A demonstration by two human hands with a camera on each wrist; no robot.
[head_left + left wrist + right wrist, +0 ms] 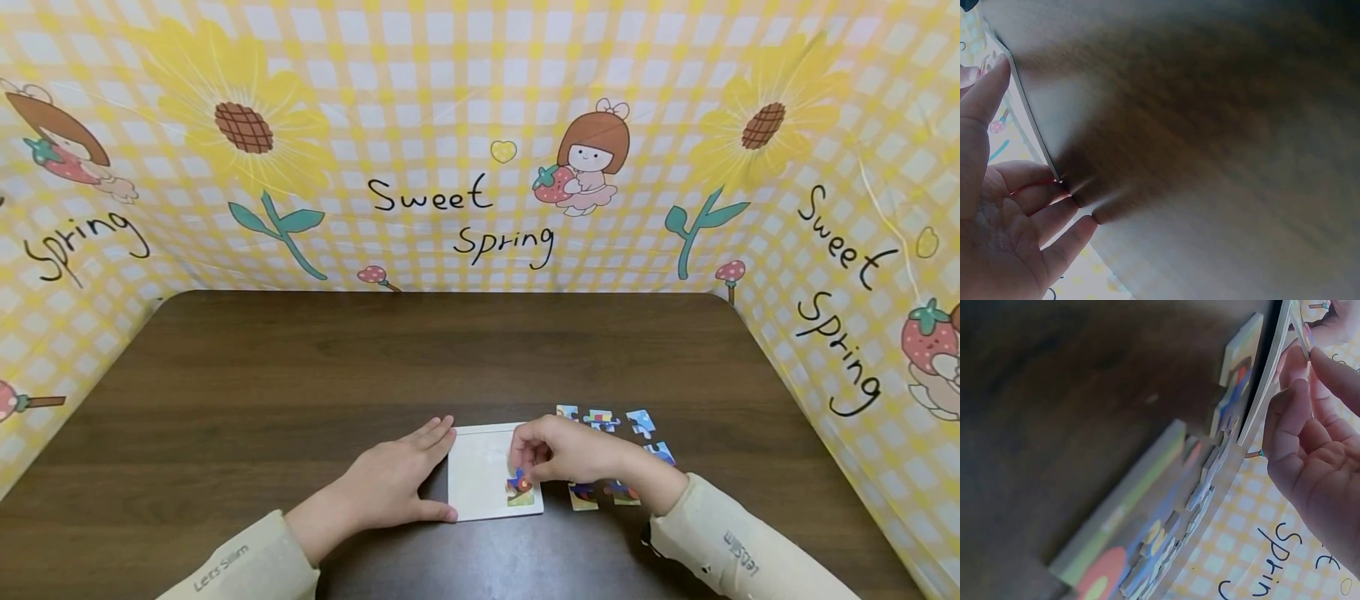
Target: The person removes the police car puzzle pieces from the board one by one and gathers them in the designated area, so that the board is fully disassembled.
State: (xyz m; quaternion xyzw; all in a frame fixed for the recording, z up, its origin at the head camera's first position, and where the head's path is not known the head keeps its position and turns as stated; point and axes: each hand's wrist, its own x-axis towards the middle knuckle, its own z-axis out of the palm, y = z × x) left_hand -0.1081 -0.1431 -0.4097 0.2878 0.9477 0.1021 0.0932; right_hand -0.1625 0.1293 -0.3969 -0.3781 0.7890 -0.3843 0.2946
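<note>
A white puzzle board (477, 475) lies flat on the table. My left hand (386, 475) rests along its left side, fingers extended at the top left corner and thumb at the bottom left. In the left wrist view those fingers (1054, 212) reach straight to the board's edge. Between thumb and fingertips my right hand (562, 450) pinches a colourful jigsaw piece (519, 493), over the lower right of the board. The right wrist view shows that hand (1316, 419) with its fingers curled and the piece seen edge-on.
Right of the board lie several loose jigsaw pieces (641, 422), some partly behind the right hand and forearm. The dark wooden table (420, 350) is bordered by a yellow checked cloth (450, 108) at the back and sides.
</note>
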